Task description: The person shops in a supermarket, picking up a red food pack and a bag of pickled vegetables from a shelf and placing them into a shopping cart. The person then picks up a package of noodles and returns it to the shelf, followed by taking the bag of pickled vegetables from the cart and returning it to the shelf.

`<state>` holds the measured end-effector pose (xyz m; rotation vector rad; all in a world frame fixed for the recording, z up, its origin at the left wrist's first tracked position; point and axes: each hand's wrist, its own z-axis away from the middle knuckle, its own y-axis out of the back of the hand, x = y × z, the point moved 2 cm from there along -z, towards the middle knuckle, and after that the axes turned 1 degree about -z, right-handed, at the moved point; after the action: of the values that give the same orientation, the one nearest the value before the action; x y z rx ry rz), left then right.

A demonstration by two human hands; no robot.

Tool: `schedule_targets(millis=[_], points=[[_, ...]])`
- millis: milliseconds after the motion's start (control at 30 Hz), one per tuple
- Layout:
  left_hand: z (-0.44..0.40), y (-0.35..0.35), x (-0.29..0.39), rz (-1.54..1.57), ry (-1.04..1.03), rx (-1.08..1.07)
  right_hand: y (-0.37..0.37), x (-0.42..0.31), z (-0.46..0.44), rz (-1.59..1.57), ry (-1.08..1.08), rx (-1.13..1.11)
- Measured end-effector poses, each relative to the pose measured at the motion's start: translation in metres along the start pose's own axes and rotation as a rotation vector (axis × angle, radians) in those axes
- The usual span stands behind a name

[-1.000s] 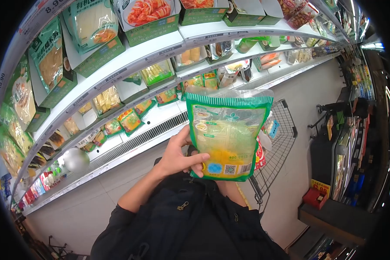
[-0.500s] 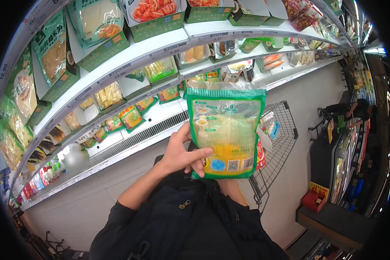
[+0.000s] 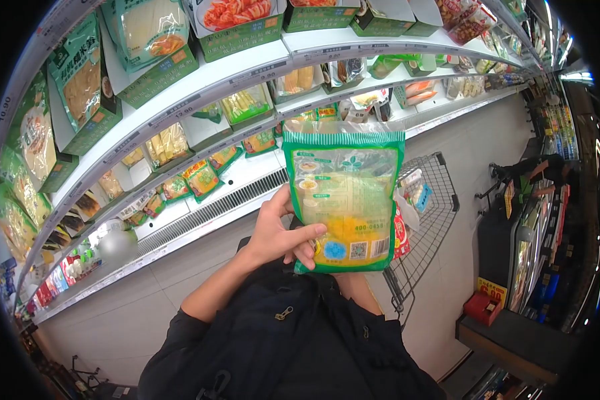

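Observation:
A clear plastic food bag [image 3: 345, 200] with green edges and yellow contents is held upright in front of my chest, its printed side with a barcode facing me. My left hand [image 3: 283, 233] grips its lower left edge, the thumb lying across the front and the fingers behind. Only the forearm [image 3: 360, 290] of my right arm shows below the bag; the right hand is hidden behind it.
Refrigerated shelves [image 3: 247, 80] with packaged foods curve across the top and left. A wire shopping cart [image 3: 427, 220] holding packages stands right of the bag. Farther right are a person in dark clothing [image 3: 537, 170] and a dark counter with a red box [image 3: 482, 308].
The bag has shifted slightly left and turned a little more squarely toward me. My left hand keeps its grip. At the right, the person in dark clothing has changed position.

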<state>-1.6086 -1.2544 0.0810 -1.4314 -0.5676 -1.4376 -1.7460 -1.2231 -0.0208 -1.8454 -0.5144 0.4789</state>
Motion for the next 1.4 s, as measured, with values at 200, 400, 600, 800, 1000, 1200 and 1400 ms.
schedule_targets(millis=[200, 400, 600, 800, 1000, 1200, 1400], points=[[0.001, -0.002, 0.005, 0.021, -0.023, 0.023, -0.008, -0.004, -0.001, 0.057, 0.010, 0.013], [0.001, -0.003, 0.006, 0.027, -0.011, 0.021, -0.006, -0.002, 0.002, 0.053, 0.019, 0.031], [0.000, -0.003, 0.007, 0.048, 0.006, 0.024, -0.023, -0.002, -0.005, 0.027, 0.019, 0.102], [0.000, -0.002, 0.009, 0.021, 0.002, 0.033, -0.014, -0.002, -0.002, 0.060, 0.020, 0.078], [0.001, -0.002, 0.011, 0.038, 0.011, 0.044, -0.020, 0.000, -0.006, -0.004, -0.004, 0.119], [0.001, 0.001, 0.010, -0.003, 0.018, 0.044, -0.023, 0.000, -0.007, 0.008, -0.007, 0.135], [-0.001, 0.007, 0.002, -0.161, -0.128, 0.079, -0.027, 0.000, -0.008, -0.029, 0.009, 0.129]])
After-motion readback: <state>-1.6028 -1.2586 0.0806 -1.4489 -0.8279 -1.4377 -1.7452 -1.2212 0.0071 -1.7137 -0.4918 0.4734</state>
